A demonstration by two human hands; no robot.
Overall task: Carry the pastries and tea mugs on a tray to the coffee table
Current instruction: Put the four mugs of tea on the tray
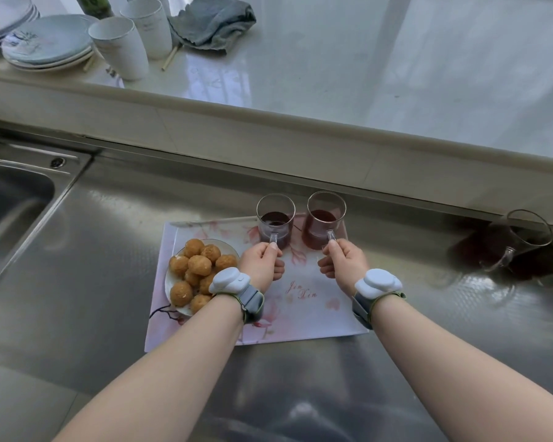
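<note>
A wide stainless steel worktop (109, 282) fills the lower part of the view, with a steel sink (10, 199) sunk in at its left edge. Behind it runs a raised pale glossy counter (332, 74); at the far left corner of this counter stand stacked pale blue plates (45, 43), two white cups (118, 46) and a crumpled grey cloth (211, 23).

Near the back edge of the worktop lies a rectangular white tray with pink flower print (300, 314). On the left side of the tray sits a white plate of round golden-brown pastries (195, 269). At the far edge of the tray are two clear glass mugs of dark red tea, the left mug (275, 221) and the right mug (324, 220), just beside each other.

The left hand (262, 261) is closed around the handle of the left mug, and the right hand (344, 263) is closed around the handle of the right mug. Whether the mugs rest on the tray I cannot tell.

At the right edge of the worktop lie more glass mugs (524, 240).
</note>
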